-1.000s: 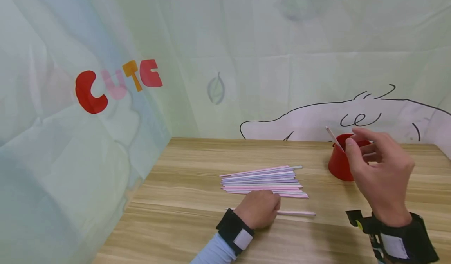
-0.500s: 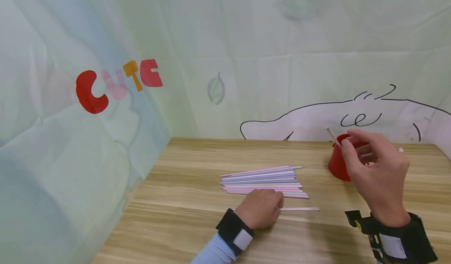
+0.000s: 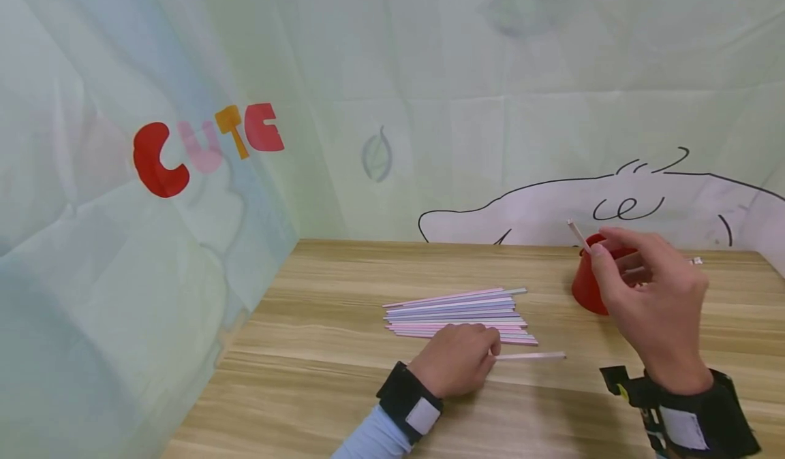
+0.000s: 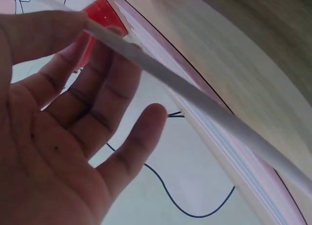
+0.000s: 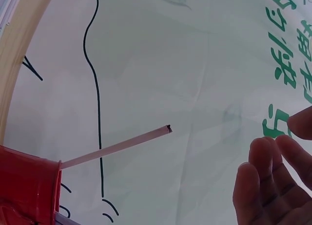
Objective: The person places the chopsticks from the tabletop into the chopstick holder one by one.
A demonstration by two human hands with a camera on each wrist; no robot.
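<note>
My left hand (image 3: pixel 456 360) pinches a pale straw (image 3: pixel 530 356) between thumb and finger, low over the table. The left wrist view shows this straw (image 4: pixel 170 81) slanting away from the thumb, the other fingers loosely bent. A row of pastel straws (image 3: pixel 454 314) lies just beyond that hand. On the right, a red bucket (image 3: pixel 590 289) stands partly hidden behind my right hand (image 3: pixel 656 295). A straw (image 5: pixel 117 147) leans out over the bucket's rim. The right hand's fingers are relaxed and slightly bent, with nothing between them in the right wrist view.
The wooden table (image 3: pixel 294 350) ends at a printed cloth backdrop (image 3: pixel 392 105) at the back and left. Another straw end (image 3: pixel 696 261) shows just right of my right hand.
My left hand and its straw have shifted slightly right and away from me. My right hand has drifted a little left beside the bucket. The straw row has stayed put.
</note>
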